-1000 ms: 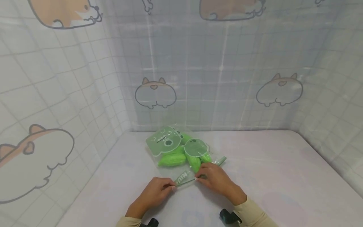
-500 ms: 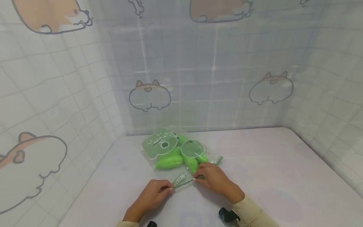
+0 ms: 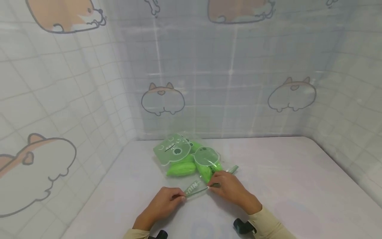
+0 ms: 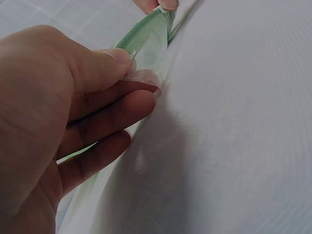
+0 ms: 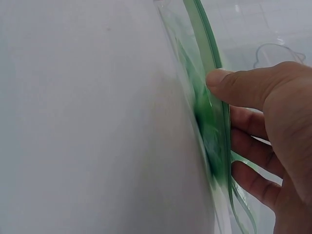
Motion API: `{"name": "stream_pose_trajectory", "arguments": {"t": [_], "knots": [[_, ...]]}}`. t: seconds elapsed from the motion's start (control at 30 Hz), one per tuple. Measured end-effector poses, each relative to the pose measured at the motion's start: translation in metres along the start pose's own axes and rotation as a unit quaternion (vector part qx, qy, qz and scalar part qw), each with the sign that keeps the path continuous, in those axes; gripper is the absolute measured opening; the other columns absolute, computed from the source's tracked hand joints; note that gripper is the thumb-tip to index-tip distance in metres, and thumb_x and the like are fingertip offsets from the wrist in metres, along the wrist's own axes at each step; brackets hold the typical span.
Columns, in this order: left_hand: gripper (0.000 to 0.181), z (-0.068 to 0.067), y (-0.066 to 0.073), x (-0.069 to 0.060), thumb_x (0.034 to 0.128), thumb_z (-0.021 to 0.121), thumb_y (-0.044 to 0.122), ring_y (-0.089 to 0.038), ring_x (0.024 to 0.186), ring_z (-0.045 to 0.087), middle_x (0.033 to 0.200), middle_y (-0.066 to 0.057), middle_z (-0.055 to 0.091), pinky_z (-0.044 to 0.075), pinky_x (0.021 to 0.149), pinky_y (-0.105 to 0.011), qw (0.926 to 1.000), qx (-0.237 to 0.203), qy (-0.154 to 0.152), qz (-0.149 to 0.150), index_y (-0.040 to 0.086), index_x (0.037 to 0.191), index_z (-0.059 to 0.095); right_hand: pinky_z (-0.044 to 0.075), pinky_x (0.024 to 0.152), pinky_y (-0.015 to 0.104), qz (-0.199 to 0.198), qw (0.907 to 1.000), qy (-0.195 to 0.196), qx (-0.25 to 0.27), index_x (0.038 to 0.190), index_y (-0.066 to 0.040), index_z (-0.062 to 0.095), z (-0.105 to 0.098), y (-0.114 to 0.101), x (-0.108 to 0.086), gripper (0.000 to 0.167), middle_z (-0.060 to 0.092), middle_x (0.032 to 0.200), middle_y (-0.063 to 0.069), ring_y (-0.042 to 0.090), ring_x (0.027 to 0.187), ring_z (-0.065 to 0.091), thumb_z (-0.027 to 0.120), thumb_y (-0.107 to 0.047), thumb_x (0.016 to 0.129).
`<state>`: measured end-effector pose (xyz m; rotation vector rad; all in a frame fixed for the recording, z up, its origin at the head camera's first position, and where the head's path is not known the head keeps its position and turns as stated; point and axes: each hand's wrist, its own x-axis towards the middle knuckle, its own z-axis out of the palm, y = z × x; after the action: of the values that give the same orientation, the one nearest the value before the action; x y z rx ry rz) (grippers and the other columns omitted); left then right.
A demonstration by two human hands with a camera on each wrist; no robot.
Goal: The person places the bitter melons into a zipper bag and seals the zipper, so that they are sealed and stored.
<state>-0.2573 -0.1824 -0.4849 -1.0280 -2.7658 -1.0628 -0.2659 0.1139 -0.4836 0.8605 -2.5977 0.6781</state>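
A clear zip bag (image 3: 171, 151) with a green animal print lies on the table, holding several bright green, elongated, ridged pieces (image 3: 180, 169). My left hand (image 3: 162, 203) pinches the near left end of its green-edged mouth between thumb and forefinger, the other fingers loosely bent beneath. Further right along that edge, my right hand (image 3: 231, 188) pinches the green zip strip (image 5: 208, 36) between thumb and fingers. A small white piece (image 4: 162, 9) shows at the right fingertips in the left wrist view; whether it is a slider I cannot tell. The strip's far end sticks out beyond the right hand.
The pale table (image 3: 277, 166) extends to both sides of the bag. Behind it hangs a gridded curtain (image 3: 226, 99) with dog drawings, which also lines both sides. Dark wrist devices (image 3: 242, 226) sit by the beige sleeves (image 3: 268, 224).
My right hand has shifted slightly right along the bag's edge, so the gap between the hands is a little wider. The left hand keeps its pinch. The head view swayed and came back.
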Motion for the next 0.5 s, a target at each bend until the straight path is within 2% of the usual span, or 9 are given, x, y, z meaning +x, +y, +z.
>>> {"name": "stream_pose_trajectory", "arguments": {"t": [0.17,0.5], "knots": [[0.007,0.0000,-0.0006,0.0035,0.0951,0.069,0.024,0.000,0.081,0.060,0.091,0.016,0.071,0.052,0.076,-0.028,1.0000,0.001,0.005,0.001,0.024,0.093,0.076,0.051,0.080,0.032,0.010,1.0000,-0.001,0.002,0.092,-0.024,0.080,-0.0048,0.0026,-0.0006,0.008,0.064,0.092,-0.017,0.006,0.090,0.059,0.081,-0.021,0.085],[0.008,-0.0025,-0.0003,0.0009,0.0955,0.068,0.028,0.001,0.081,0.060,0.090,0.018,0.070,0.052,0.076,-0.028,1.0000,-0.005,-0.004,-0.007,0.024,0.093,0.076,0.051,0.079,0.032,0.010,0.9999,0.003,0.010,0.091,-0.023,0.080,-0.0065,0.0020,-0.0019,0.006,0.065,0.091,-0.015,0.007,0.089,0.060,0.081,-0.022,0.084]]}}
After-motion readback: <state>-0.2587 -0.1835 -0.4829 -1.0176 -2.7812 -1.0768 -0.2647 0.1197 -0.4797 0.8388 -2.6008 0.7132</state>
